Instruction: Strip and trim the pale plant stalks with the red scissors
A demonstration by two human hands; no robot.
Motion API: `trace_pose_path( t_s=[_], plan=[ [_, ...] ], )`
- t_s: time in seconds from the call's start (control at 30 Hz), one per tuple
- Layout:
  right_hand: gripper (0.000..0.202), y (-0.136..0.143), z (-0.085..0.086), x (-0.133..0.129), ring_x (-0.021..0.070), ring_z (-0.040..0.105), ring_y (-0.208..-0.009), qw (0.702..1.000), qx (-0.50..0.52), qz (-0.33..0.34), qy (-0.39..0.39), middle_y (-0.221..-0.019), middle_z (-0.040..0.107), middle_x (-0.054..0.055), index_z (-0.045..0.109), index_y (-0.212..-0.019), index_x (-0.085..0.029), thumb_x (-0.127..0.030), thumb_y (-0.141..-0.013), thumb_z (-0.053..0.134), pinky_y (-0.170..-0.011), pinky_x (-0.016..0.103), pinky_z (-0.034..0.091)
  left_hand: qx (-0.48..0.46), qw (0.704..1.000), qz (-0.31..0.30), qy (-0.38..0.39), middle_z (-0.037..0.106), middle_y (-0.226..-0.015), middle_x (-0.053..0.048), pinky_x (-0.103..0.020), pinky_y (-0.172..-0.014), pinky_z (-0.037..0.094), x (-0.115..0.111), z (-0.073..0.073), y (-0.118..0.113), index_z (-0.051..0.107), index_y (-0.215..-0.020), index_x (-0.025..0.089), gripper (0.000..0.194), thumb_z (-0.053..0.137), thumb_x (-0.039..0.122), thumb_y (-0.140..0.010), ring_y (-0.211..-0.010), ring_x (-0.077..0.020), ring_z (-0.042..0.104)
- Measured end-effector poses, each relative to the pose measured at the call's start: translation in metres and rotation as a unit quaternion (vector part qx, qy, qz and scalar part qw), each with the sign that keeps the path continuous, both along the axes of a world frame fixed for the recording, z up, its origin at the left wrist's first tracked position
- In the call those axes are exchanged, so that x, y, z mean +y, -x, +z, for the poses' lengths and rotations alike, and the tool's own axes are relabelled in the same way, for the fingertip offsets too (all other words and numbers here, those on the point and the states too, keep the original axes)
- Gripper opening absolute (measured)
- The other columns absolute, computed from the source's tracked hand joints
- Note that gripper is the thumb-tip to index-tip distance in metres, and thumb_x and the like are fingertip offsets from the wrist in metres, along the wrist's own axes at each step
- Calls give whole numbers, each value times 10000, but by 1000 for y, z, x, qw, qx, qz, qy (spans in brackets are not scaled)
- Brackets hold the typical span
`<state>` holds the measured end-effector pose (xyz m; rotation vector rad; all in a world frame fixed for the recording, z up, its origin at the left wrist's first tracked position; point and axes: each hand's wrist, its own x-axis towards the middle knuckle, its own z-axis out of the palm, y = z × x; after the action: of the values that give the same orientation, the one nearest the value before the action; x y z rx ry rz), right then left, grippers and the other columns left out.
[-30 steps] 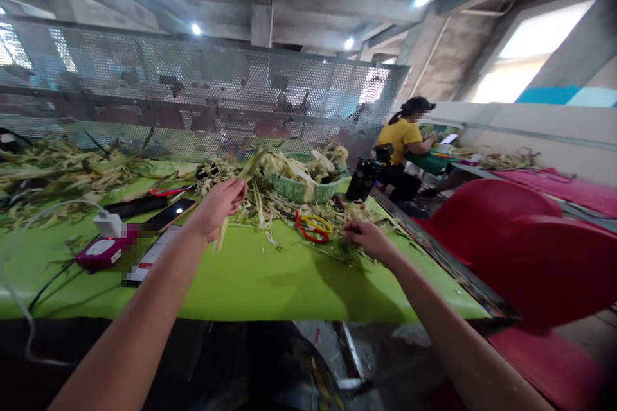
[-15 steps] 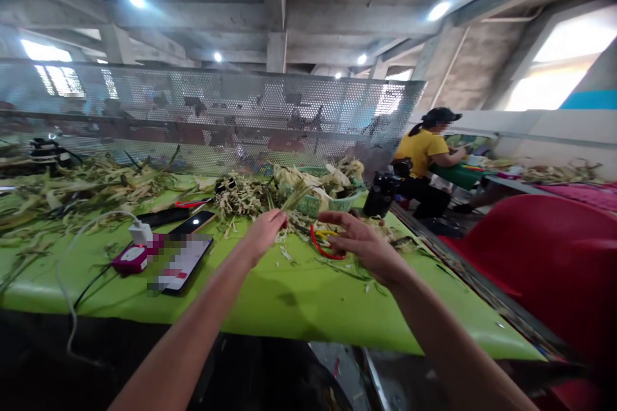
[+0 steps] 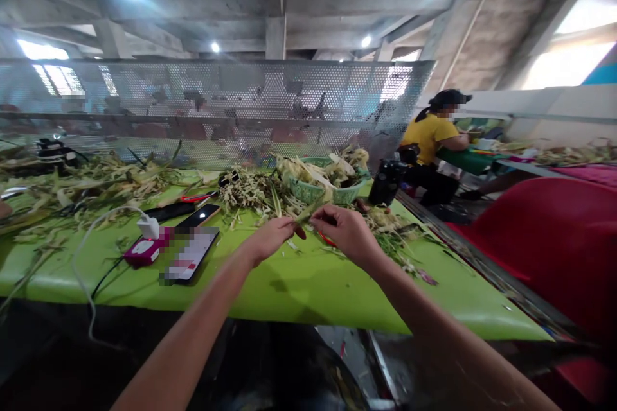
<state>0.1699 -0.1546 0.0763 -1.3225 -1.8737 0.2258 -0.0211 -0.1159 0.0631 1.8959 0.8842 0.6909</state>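
My left hand is closed around the end of a pale green plant stalk with a dry, leafy top. The fingers of my right hand pinch together at the stalk, close to the left fingertips. Both hands are just above the green tabletop. A red curved thing shows beneath my right hand, mostly covered by it. Behind the hands stands a green plastic basket with dry, papery husks in it. Left of the basket is a heap of short plant trimmings.
On the green table lie two phones, a magenta power block with a white charger, and red-handled scissors. A black device stands right. A co-worker sits beyond, near a red chair.
My right hand has moved left and closed at the stalk, which tilts more to the right. The red and yellow thing by that hand is now mostly hidden. The view has shifted slightly.
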Motion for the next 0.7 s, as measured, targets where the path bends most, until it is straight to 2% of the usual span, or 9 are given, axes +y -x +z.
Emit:
trace_pose_path(
  t_s=[0.13,0.27,0.33,0.43,0.5,0.6,0.7],
  plan=[
    [153,1,7,-3,128,533,-603,997,-67,-9,-33,-699,655,-2,660,-781,-196,-295,-854,570,-568,229,357,23,1000,-12,-12,491,-655,15,-233,-593,324,-1,2,-1,640,-794,174,279,400,304,-850,-631,-126,430],
    [117,-8,14,-3,147,588,-669,989,-146,-10,-18,-779,695,6,678,-818,-221,-253,-845,569,-599,240,373,98,990,16,-98,608,-806,-16,-250,-697,384,5,3,0,609,-776,177,282,357,263,-869,-774,-154,534],
    [125,-15,18,-6,154,605,-693,984,-177,-6,-2,-806,704,10,689,-819,-226,-240,-840,566,-606,243,377,173,971,50,-159,630,-839,-38,-272,-725,393,7,2,1,607,-789,178,303,329,253,-884,-799,-174,554],
    [121,-23,25,-15,154,607,-691,980,-198,5,17,-806,697,19,686,-785,-212,-243,-829,578,-601,242,380,287,920,95,-249,643,-864,-75,-292,-723,397,7,-1,2,610,-821,171,305,315,216,-888,-794,-194,571],
    [121,-27,29,-19,157,607,-716,982,-190,18,8,-813,685,27,681,-775,-202,-250,-828,584,-629,246,396,336,888,100,-297,647,-902,-96,-294,-717,399,4,-3,2,612,-852,166,279,333,177,-873,-811,-203,584],
    [133,-32,34,-16,165,604,-757,988,-147,39,-22,-829,664,37,684,-799,-197,-281,-839,589,-686,264,424,362,869,52,-333,648,-878,-101,-295,-681,398,-2,-2,0,623,-853,168,244,380,145,-842,-791,-213,594],
    [164,-40,34,0,172,603,-786,993,-88,72,-28,-842,652,44,685,-815,-194,-333,-838,603,-729,283,444,326,888,-63,-319,643,-836,-74,-286,-662,391,-13,6,-2,638,-821,183,223,416,175,-844,-746,-194,581]
  ],
)
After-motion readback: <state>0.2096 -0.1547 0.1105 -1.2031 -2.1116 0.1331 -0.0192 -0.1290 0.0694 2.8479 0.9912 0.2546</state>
